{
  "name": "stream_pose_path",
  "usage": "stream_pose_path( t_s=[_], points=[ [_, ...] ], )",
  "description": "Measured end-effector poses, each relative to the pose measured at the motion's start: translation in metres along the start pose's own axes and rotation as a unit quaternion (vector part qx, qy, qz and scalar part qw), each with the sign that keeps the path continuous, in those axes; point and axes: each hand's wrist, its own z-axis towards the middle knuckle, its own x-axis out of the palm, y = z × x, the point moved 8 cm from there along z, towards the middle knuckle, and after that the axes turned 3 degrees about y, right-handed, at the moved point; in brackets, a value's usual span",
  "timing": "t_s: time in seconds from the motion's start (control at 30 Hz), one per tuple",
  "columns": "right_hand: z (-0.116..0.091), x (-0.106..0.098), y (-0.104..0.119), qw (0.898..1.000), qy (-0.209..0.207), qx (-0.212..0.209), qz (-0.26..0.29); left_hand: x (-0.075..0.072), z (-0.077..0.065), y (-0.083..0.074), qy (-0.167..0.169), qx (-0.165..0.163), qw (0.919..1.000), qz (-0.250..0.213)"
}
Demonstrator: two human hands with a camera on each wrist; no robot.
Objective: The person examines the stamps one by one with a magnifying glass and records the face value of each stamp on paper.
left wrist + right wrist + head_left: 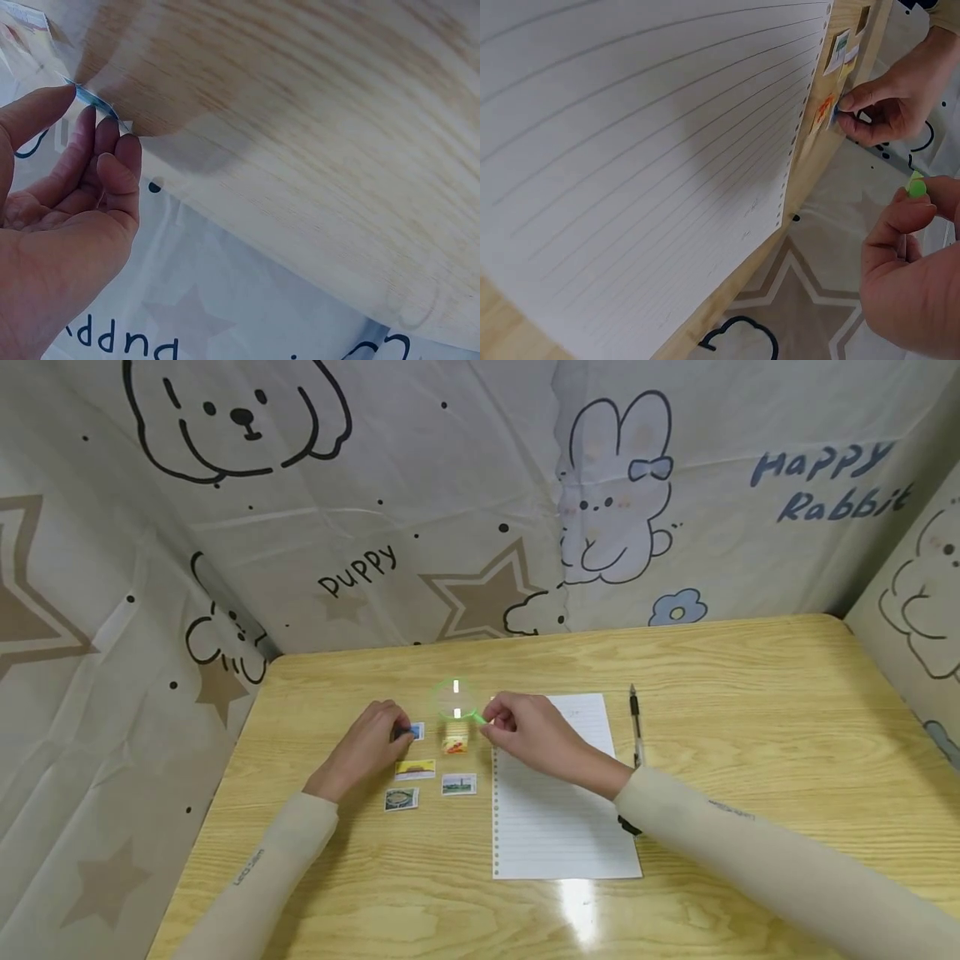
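Note:
My left hand (pixel 362 747) pinches a small blue stamp (pixel 417 731) between thumb and fingers; in the left wrist view the stamp (pixel 96 101) bends a little, and my fingers cover part of it. My right hand (pixel 536 735) holds a magnifying glass (pixel 456 699) by its thin green handle, with the round clear lens out to the left above the table. Just below the lens lies a stamp with a red-orange picture (pixel 455 745). Nearer to me are a yellow stamp (pixel 415 769), a green landscape stamp (pixel 459 784) and a stamp with a stadium-like oval (pixel 401 799).
Under my right hand lies a lined sheet of paper (pixel 555 835) with punched holes down its left side. A black pen (pixel 636 718) lies along its right edge, partly hidden by my sleeve. Printed cloth (pixel 420 510) surrounds the wooden table (pixel 750 718) behind and at the sides.

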Motion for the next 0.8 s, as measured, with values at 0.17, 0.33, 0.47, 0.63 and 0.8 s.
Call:
stream_pose_path(
  t_s=[0.17, 0.33, 0.47, 0.63, 0.8],
  points=[
    [-0.014, -0.019, -0.012, 0.999, -0.027, 0.022, -0.003, 0.0, 0.0, -0.001, 0.002, -0.003, 1.0, -0.004],
    [-0.028, -0.035, -0.024, 0.998, -0.044, 0.045, -0.003, 0.001, 0.001, -0.001, 0.0, -0.004, 1.0, 0.0],
    [-0.038, -0.047, -0.033, 0.996, -0.059, 0.066, 0.003, 0.001, 0.002, -0.002, -0.01, 0.006, 0.9999, 0.007],
    [-0.05, -0.06, -0.042, 0.993, -0.081, 0.086, 0.005, 0.002, 0.004, -0.004, -0.014, 0.017, 0.9997, 0.01],
    [-0.062, -0.07, -0.052, 0.991, -0.093, 0.097, 0.003, 0.002, 0.0, -0.003, -0.013, 0.016, 0.9997, 0.011]
  ],
)
